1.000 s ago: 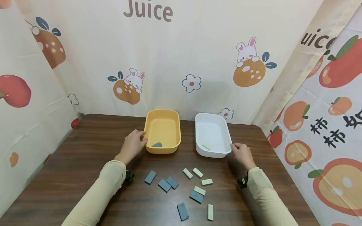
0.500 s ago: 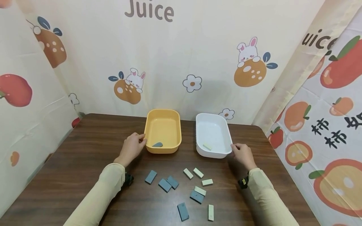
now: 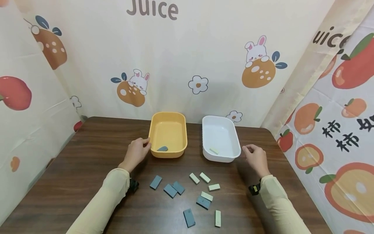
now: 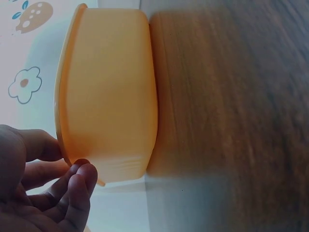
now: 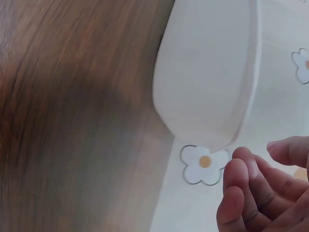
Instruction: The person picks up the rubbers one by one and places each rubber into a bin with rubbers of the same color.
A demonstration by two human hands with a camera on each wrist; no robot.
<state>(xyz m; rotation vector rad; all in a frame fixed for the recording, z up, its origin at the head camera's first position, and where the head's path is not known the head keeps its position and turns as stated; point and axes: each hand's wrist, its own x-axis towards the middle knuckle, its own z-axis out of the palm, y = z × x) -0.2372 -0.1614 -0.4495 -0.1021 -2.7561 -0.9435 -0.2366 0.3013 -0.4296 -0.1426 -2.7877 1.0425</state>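
My left hand (image 3: 135,153) pinches the rim of the yellow bin (image 3: 183,143) at its left side near the front corner. In the left wrist view, thumb and fingers (image 4: 83,181) meet over that rim. A dark blue-grey block (image 3: 162,149) lies inside the bin's front end. Just right of the white bin (image 3: 236,143), my right hand (image 3: 257,159) hovers with loosely bent fingers and nothing held. The right wrist view shows a gap between thumb and fingertips (image 5: 236,169), apart from the bin wall. One pale green block (image 3: 214,151) lies in the white bin.
On the brown wooden table (image 3: 87,156), several blue-grey blocks (image 3: 170,190) and several pale green blocks (image 3: 214,187) lie in front of the bins. One pale block (image 3: 206,196) overlaps a blue-grey one (image 3: 203,202). A printed curtain (image 3: 175,48) hangs behind the table.
My right hand has let go of the white bin's rim and moved slightly right. The left hand stays on the yellow bin; the blocks have not moved.
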